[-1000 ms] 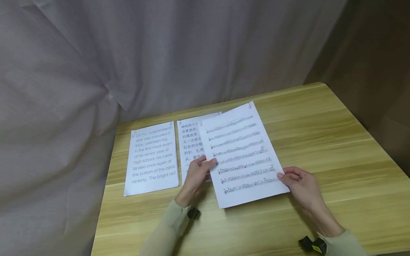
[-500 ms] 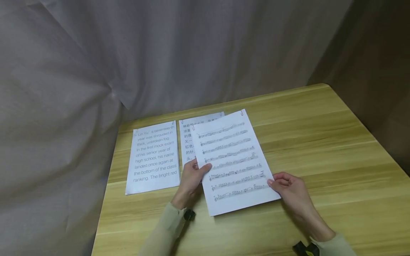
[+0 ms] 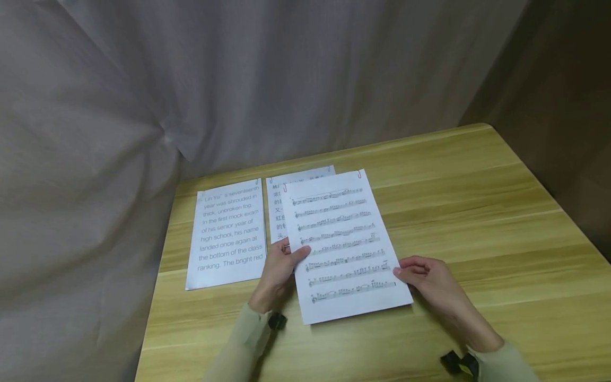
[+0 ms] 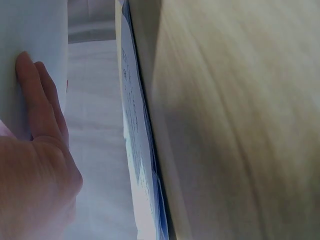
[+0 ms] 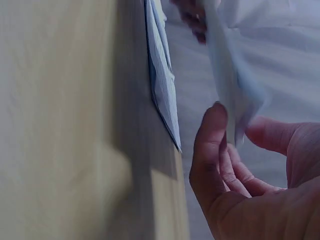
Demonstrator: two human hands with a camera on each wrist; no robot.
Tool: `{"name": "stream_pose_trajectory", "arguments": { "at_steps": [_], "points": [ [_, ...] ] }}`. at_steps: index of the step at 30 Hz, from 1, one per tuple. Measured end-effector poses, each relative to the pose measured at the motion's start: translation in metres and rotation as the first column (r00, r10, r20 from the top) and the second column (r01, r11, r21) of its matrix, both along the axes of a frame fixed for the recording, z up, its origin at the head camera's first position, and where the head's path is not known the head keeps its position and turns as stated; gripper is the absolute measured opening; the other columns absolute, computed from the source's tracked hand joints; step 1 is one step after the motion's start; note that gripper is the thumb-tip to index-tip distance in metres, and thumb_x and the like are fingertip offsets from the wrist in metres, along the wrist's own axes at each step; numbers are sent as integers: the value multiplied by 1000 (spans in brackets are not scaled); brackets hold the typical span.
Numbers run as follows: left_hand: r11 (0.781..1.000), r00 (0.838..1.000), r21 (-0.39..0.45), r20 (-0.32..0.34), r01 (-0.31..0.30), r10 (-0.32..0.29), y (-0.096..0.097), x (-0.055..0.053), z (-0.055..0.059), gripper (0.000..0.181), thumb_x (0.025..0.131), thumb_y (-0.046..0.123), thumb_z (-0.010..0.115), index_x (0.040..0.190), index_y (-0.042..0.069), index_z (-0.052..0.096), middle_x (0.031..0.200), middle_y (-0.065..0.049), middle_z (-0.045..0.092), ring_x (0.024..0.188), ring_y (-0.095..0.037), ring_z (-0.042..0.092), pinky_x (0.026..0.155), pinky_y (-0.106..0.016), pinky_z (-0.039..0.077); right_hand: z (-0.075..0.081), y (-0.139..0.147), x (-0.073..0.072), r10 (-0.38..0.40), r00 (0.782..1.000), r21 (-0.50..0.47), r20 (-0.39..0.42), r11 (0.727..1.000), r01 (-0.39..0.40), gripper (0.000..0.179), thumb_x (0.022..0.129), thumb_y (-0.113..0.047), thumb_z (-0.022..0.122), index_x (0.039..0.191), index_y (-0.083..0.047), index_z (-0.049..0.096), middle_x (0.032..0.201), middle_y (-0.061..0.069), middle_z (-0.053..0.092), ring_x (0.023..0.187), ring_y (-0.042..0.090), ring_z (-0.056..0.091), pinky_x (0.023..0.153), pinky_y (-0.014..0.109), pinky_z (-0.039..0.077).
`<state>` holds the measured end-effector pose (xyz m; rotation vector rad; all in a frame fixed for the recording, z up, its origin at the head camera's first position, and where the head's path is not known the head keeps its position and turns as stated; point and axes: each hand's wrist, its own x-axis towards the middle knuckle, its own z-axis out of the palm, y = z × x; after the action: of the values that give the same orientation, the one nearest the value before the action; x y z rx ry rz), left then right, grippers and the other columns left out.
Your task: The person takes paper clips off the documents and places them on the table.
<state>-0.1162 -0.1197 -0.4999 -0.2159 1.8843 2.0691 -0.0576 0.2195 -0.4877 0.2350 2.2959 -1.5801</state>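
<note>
music sheet of matt paper, smooth wood-grain tabletop, matt cloth curtain

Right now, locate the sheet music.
Just right of centre in the head view, the sheet music is held above the table by the left hand and right hand, partly covering the Chinese page.

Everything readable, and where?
English page: "Lin Yu's seventeenth year was shrouded in thick, unbroken fog. In the first mock exam of his senior year of high school, his name landed once again at the bottom of the class ranking. The bright red"
Chinese page: partly covered, unclear.
Music sheet: illegible.
</note>
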Motion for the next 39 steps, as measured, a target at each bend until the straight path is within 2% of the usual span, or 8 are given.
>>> {"name": "stream_pose_trajectory", "arguments": {
  "at_steps": [6, 11, 16, 21, 25, 28, 33, 39],
  "points": [
    [1000, 1000, 2, 13, 2, -2, -1, 2, 2, 34, 100, 2, 72, 133, -1, 68, 121, -17, 83, 97, -20, 85, 87, -34, 69, 9, 9, -32, -9, 988, -43, -151, 999, 2, 44, 107, -13, 70, 141, 13, 58, 102, 10, 81, 79, 4, 77, 75, 28, 68],
    [1000, 999, 24, 37, 17, -18, 0, 7, 1, 35, 100, 1, 72, 135, -1, 67, 121, -17, 83, 98, -20, 85, 87, -35, 69, 16, 12, -70, 12, 965, 15, -263, 1000, -9, 47, 106, -14, 72, 145, 10, 57, 108, 23, 79, 80, 7, 79, 77, 28, 69],
    [999, 999, 16, 29, 42, -42, -1, 10, 1, 36, 101, 3, 72, 136, -1, 67, 121, -17, 83, 100, -21, 85, 86, -34, 69, 23, 8, -112, 46, 948, 25, -315, 999, -40, 52, 107, -18, 71, 152, 3, 56, 126, 32, 72, 86, 3, 78, 82, 25, 67],
    [998, 997, 31, 46, 57, -58, -2, 14, 0, 37, 101, 4, 73, 137, -1, 67, 122, -17, 82, 101, -23, 85, 87, -35, 69, 26, 0, -142, 82, 938, 52, -337, 996, -69, 56, 107, -24, 71, 157, -6, 55, 134, 27, 71, 91, -6, 72, 83, 17, 62],
    [997, 997, 42, 43, 61, -63, -2, 15, 0, 37, 100, 3, 73, 137, -1, 67, 122, -17, 82, 101, -23, 85, 87, -35, 69, 27, -8, -155, 94, 936, 87, -340, 994, -68, 54, 107, -28, 71, 156, -9, 57, 134, 24, 73, 92, -7, 68, 82, 11, 55],
    [997, 997, 45, 46, 59, -61, -2, 16, 1, 37, 100, 3, 73, 136, -1, 68, 121, -17, 83, 100, -22, 85, 87, -35, 69, 26, -11, -161, 88, 933, 88, -350, 994, -61, 50, 107, -27, 71, 152, -8, 61, 131, 24, 74, 90, -5, 68, 82, 15, 57],
    [996, 996, 51, 50, 75, -77, -3, 17, 1, 38, 100, 3, 73, 137, -1, 68, 121, -16, 83, 98, -21, 85, 87, -35, 69, 23, -12, -166, 89, 923, 97, -375, 994, -57, 37, 106, -23, 73, 138, -5, 71, 121, 22, 75, 88, 1, 68, 79, 18, 57],
    [994, 995, 59, 50, 87, -90, -3, 18, -1, 38, 100, 3, 73, 137, -1, 68, 122, -17, 83, 99, -21, 85, 87, -34, 69, 21, -9, -168, 122, 935, 128, -333, 988, -84, 32, 105, -21, 73, 134, -7, 73, 116, 17, 74, 89, 5, 68, 79, 19, 55]
  ]
}}
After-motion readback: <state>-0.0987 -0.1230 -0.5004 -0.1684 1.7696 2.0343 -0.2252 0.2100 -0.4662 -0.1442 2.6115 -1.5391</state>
